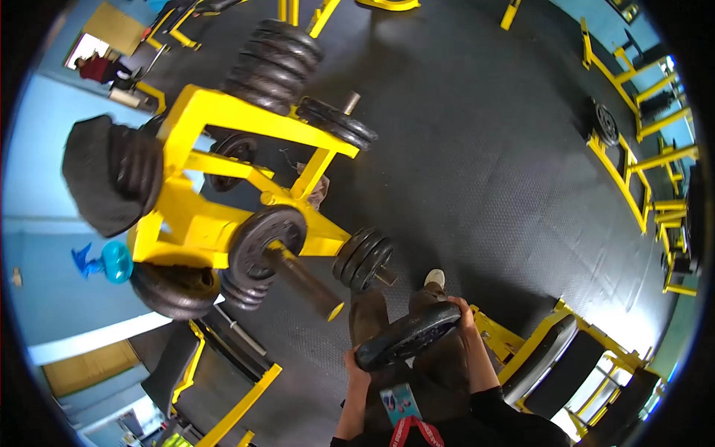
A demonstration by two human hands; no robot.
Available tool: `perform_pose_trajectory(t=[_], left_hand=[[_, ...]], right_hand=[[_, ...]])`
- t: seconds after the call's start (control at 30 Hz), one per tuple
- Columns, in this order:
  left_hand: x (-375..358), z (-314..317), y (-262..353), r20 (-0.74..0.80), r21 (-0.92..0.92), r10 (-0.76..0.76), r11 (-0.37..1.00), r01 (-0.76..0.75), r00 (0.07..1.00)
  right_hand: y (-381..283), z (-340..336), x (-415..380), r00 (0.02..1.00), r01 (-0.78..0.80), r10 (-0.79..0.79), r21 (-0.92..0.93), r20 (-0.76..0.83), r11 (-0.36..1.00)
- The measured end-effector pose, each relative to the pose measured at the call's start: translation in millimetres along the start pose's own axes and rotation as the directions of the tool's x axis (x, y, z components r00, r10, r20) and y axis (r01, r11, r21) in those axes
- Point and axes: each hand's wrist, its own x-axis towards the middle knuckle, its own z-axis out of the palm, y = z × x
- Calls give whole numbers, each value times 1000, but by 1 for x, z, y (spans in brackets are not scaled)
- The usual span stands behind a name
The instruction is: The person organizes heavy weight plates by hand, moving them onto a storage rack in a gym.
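A black weight plate (pixel 408 337) is held in front of my body, tilted, with its right side higher. My left hand (pixel 356 365) grips its left edge and my right hand (pixel 465 314) grips its right edge; some fingers are hidden behind the rim. Ahead and to the left stands a yellow weight rack (pixel 246 119). Its bare metal peg (pixel 305 283) points toward me, with one black plate (pixel 267 242) at the peg's inner end. Low on the rack, near my legs, several smaller plates (pixel 363 258) sit on another peg.
More plates (pixel 275 67) load the rack's far pegs. Black cloth (pixel 97 179) and a blue bottle (pixel 117 262) are at its left. Padded benches (pixel 570 365) stand on the right and lower left. Another person (pixel 97 68) is far left. Yellow machines (pixel 629 175) line the right wall.
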Motion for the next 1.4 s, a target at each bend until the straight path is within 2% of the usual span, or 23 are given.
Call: perform_pose_trajectory(t=[0.03, 0.07, 0.1, 0.17, 0.2, 0.23, 0.3, 0.4, 0.47, 0.53, 0.6, 0.63, 0.67, 0.73, 0.8, 1.03, 1.1, 1.17, 1.23, 1.3, 1.33, 1.4], left_hand=[[13, 21, 11, 19, 12, 13, 1000, -13, 1000], [18, 40, 20, -26, -224, -213, 953, 202, 977], [23, 54, 28, -23, -441, -447, 807, 392, 894], [55, 71, 7, 27, -427, -487, 784, 451, 873], [66, 72, -8, 55, -425, -533, 753, 502, 845], [82, 77, -25, 49, -412, -548, 751, 517, 835], [109, 81, -56, -24, -338, -491, 824, 455, 871], [142, 93, -79, -23, -294, -469, 847, 442, 883], [162, 101, -87, -80, -282, -495, 844, 457, 865], [174, 97, -102, -144, -280, -515, 840, 465, 845], [189, 91, -123, -51, -265, -436, 874, 408, 899], [194, 93, -125, -54, -257, -442, 873, 415, 896], [198, 95, -127, -50, -259, -435, 875, 409, 899], [206, 100, -126, -50, -246, -434, 878, 410, 900], [214, 107, -126, -85, -233, -393, 901, 365, 916], [231, 102, -130, -138, -210, -380, 914, 348, 915], [232, 101, -136, -114, -186, -300, 943, 276, 947], [232, 105, -141, -149, -214, -290, 943, 256, 945], [232, 109, -142, -187, -239, -285, 942, 238, 940], [230, 113, -141, -170, -203, -198, 966, 162, 965], [228, 114, -141, -178, -205, -200, 965, 162, 964], [223, 118, -142, -263, -141, -137, 985, 102, 955]], right_hand=[[1, -2, 13, 992, -121, 123, 77, -22, 990], [45, -35, 47, 997, 80, -79, -118, 17, 990], [59, -41, 59, 997, 73, -73, -99, -6, 992], [67, -46, 85, 972, -225, 229, 73, -44, 972], [49, -31, 88, 939, -327, 334, 83, -81, 941], [67, -36, 113, 932, -342, 350, 93, -94, 935], [114, -49, 155, 942, -316, 330, 180, -55, 932], [144, -52, 206, 933, -357, 361, 159, 3, 920], [164, -50, 231, 908, -413, 419, 156, -6, 897], [176, -45, 248, 933, -354, 359, 168, -3, 920], [184, -46, 264, 912, -408, 409, 163, 29, 898], [179, -40, 271, 899, -437, 432, 155, 66, 886], [175, -32, 274, 926, -376, 377, 130, 13, 917], [180, -29, 283, 930, -364, 366, 153, 16, 919], [187, -28, 294, 934, -355, 356, 167, 23, 920], [215, -26, 319, 916, -398, 398, 229, 47, 888], [222, -28, 324, 922, -382, 384, 253, 46, 889], [234, -32, 337, 921, -387, 383, 271, 69, 881], [232, -26, 343, 933, -359, 354, 255, 65, 898], [231, -21, 350, 943, -333, 328, 233, 64, 913], [232, -19, 354, 945, -326, 314, 188, 92, 926], [232, -14, 361, 944, -321, 305, 137, 124, 937]])
